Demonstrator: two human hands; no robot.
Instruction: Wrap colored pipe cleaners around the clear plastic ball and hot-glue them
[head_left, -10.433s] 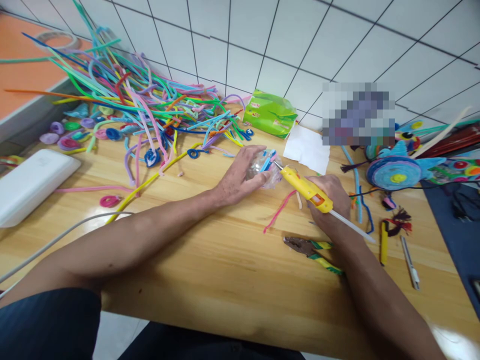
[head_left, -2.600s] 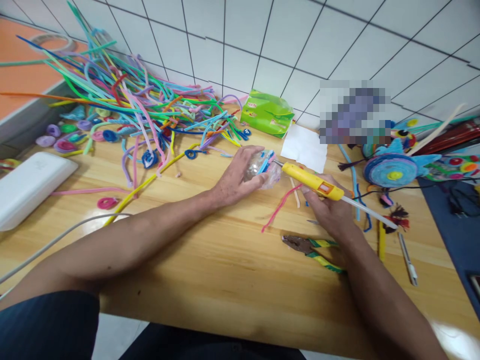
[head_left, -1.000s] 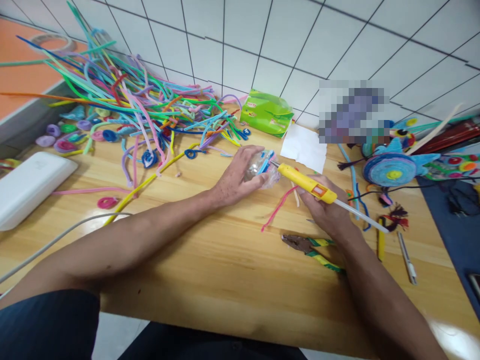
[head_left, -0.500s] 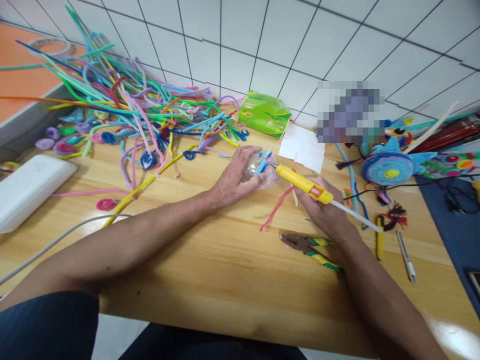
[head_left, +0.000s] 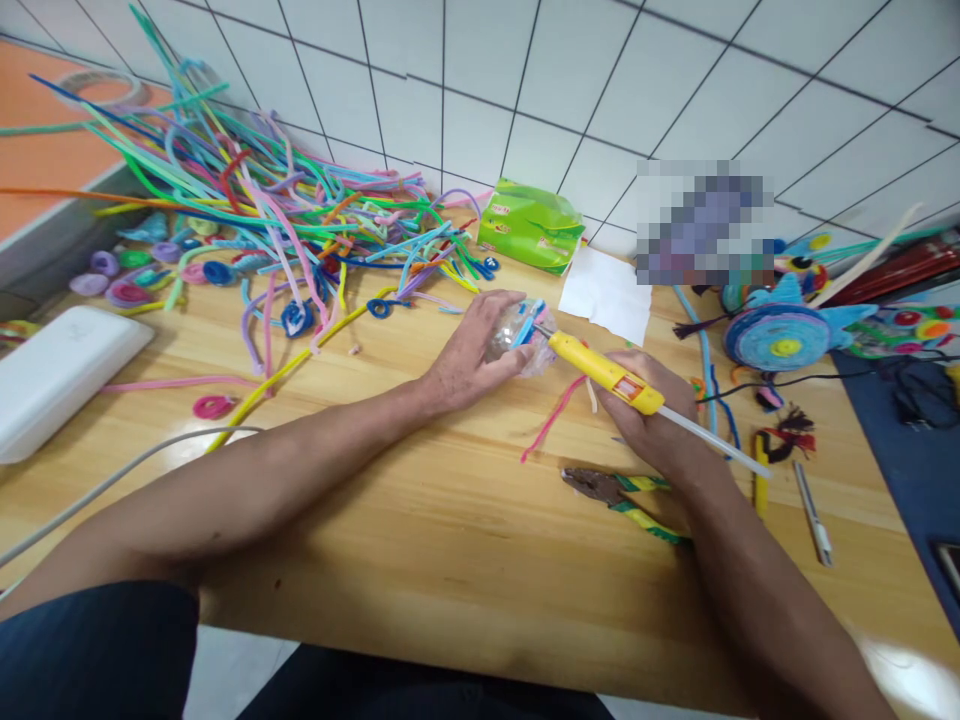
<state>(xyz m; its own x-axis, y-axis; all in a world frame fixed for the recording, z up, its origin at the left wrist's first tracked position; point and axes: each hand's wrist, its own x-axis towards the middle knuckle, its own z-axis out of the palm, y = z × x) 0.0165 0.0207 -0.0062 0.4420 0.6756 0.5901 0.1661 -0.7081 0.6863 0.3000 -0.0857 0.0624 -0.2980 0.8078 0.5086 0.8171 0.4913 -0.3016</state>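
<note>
My left hand [head_left: 478, 345] is wrapped round a small clear plastic bottle [head_left: 508, 332] that has blue and pink pipe cleaner pieces on its end. In my right hand [head_left: 645, 405] is a yellow hot glue gun [head_left: 604, 372], with a white glue stick [head_left: 720, 442] jutting out of its back. The gun's nozzle meets the blue strip on the bottle, or comes very close to it. Below the gun lie a red-pink pipe cleaner [head_left: 551, 420] and pliers [head_left: 600, 485] with green and yellow handles. My right fingers are partly hidden behind the gun.
A heap of coloured pipe cleaners [head_left: 300, 215] spreads along the wall at the left. A green packet [head_left: 529, 225] and white paper [head_left: 606, 297] lie at the back. On the right are a blue fish craft [head_left: 776, 335] and a utility knife [head_left: 814, 515]; a white box [head_left: 71, 380] sits far left.
The glue gun's rear and my right hand have shifted slightly right and down, while its nozzle stays at the blue strip. My left hand and the bottle hold still.
</note>
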